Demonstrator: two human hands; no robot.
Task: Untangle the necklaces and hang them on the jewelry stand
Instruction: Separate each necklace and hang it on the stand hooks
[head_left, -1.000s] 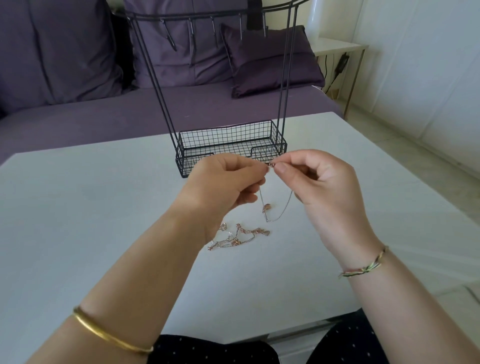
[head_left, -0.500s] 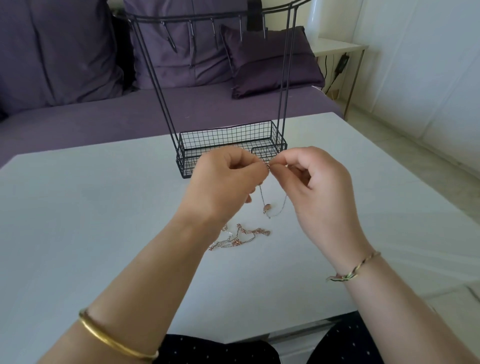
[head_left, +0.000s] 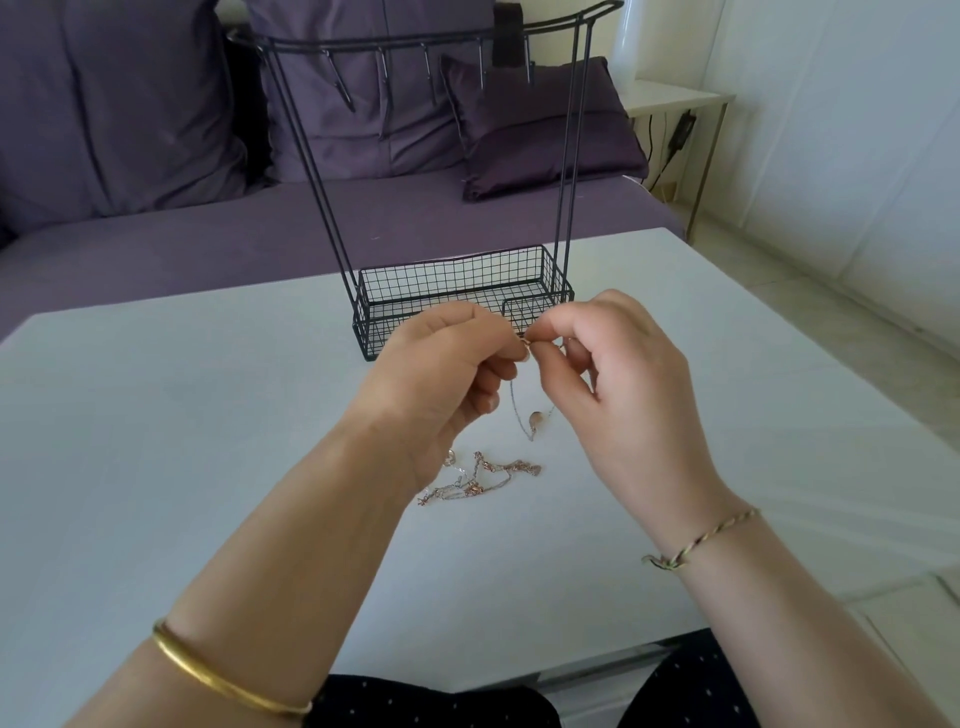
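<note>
None of the necklaces hangs on the stand yet: every one of its hooks is bare, and I see nothing in the basket at its foot.

One thin chain is free of the rest. I hold it up in front of the stand, above the table. My left hand pinches one end between thumb and forefinger, and my right hand pinches the other end the same way. The two pinches almost touch, and my other fingers are curled loosely under. The chain drops from that point in a narrow loop, with a small pendant near the bottom, clear of the table.

I judge I am working the clasp. It is too small to tell whether it is fastened or undone.

Below my left hand lies the tangle, gold and silvery strands knotted together on the table. I cannot tell how many necklaces are in it.

So I reckon the job is early: one chain is separated but not hung. What is left is to carry it to a hook, then pick apart the tangle and hang each piece.
</note>
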